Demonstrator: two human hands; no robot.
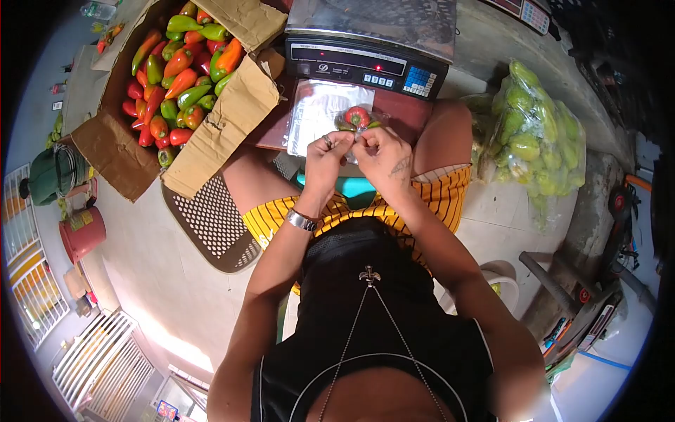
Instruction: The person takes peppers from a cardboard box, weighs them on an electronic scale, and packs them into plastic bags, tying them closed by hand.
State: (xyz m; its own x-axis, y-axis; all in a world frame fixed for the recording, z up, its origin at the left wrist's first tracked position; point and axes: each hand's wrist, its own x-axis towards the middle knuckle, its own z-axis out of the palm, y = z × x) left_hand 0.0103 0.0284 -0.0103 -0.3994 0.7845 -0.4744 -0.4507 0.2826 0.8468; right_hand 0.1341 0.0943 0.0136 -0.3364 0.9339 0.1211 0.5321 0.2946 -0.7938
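A small clear bag [378, 119] is pinched between the fingers of both hands, its gathered plastic being grasped by the left hand [327, 158] and the right hand [385, 155], which are held close together with the thumbs turned inward. How the plastic is folded or tied between the fingertips cannot be told, since that part is covered by the fingers. Within the bag a red pepper [356, 117] can be seen, with green ones beside it. The bag is held just beyond the fingertips, over the near side of a dark red table [271, 130], with the digital scale [365, 67] set behind it. A pile of clear plastic [309, 112] is laid flat on the table to the left of the bag, in front of the scale. To the left of the table, an open cardboard box [221, 123] is filled with red, orange and green peppers [179, 77], its flaps folded outward. Below the box, a brown perforated crate [211, 225] is partly covered by one flap. On the right, near the right knee, green produce [527, 133] is packed in large transparent bags. A metal watch [301, 220] is worn on the left wrist.
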